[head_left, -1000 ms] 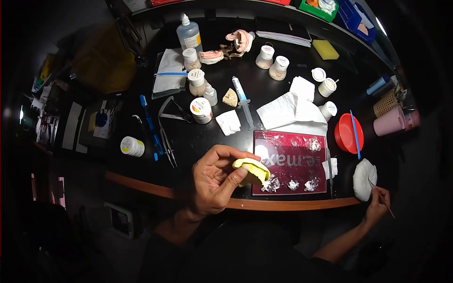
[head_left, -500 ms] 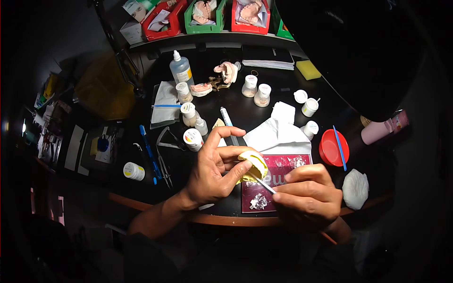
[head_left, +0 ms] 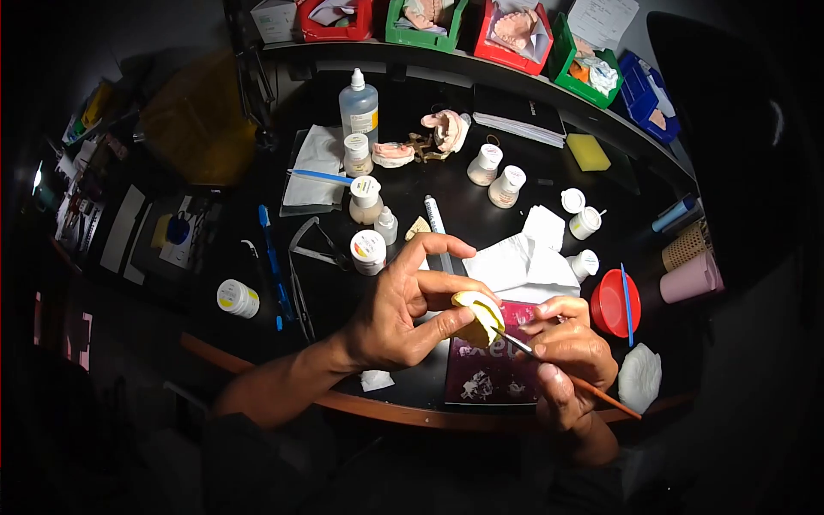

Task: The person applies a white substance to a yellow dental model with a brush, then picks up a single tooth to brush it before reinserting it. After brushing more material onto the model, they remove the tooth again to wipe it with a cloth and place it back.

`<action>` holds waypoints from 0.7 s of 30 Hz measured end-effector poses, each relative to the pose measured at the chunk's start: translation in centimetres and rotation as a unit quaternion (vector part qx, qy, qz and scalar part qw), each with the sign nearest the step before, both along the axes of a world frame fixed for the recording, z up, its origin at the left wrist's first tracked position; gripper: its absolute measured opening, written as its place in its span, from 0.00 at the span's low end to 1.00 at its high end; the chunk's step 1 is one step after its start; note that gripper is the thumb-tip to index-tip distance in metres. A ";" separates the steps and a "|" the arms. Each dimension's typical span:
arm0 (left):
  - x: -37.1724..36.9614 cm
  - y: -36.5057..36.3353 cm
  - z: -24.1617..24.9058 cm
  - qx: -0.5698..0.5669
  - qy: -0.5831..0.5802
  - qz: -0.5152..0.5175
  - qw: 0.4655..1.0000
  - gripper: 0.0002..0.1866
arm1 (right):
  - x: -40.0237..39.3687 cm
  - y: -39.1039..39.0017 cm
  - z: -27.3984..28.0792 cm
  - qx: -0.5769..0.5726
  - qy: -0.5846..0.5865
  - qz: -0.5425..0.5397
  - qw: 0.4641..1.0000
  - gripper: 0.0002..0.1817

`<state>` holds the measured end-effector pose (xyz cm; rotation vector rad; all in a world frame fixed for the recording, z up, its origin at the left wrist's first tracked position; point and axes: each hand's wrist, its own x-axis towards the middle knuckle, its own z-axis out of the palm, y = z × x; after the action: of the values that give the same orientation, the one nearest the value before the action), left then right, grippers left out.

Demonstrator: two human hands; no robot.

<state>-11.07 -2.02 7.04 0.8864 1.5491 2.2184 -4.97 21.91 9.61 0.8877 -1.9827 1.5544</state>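
In my left hand (head_left: 399,318) is a pale yellow, curved dental piece (head_left: 477,319), pinched between thumb and fingers with the index finger raised. My right hand (head_left: 573,348) grips a thin brush (head_left: 601,395) with an orange-brown handle and a metal collar. The dark tip of the brush meets the lower right edge of the yellow piece, and its fine end is hard to make out. Beneath both hands lies a maroon pad (head_left: 463,369) with white smears and flakes on it. Crumpled white tissue (head_left: 515,268) lies just behind the pad.
To the right stand a red bowl (head_left: 603,319) with a blue stick across it and a white pad (head_left: 639,378). Jars, a clear bottle (head_left: 358,112) and dental models (head_left: 446,130) occupy the back. Blue-handled tools (head_left: 273,257) lie left. Coloured bins (head_left: 515,39) line the shelf.
The view has shifted, bringing more bins into sight at right. My right hand has turned, so the brush handle now shows below it. The yellow piece stays in my left hand.
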 end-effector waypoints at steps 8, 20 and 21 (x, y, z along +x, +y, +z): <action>0.2 0.1 -0.9 -0.013 -0.036 -0.018 0.999 0.30 | 0.4 -2.2 0.7 0.142 0.049 -0.021 0.988 0.14; 0.0 0.1 -0.8 -0.007 -0.028 -0.041 0.999 0.30 | 0.3 -1.0 -2.6 -0.107 -0.082 0.034 0.990 0.08; 0.0 0.1 -0.7 -0.004 -0.041 -0.045 0.998 0.30 | 0.3 -1.0 -2.8 -0.109 -0.086 0.033 0.990 0.08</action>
<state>-11.07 -1.95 6.35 0.8335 1.4509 2.1574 -4.69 20.89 6.84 0.7596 -1.8665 1.8981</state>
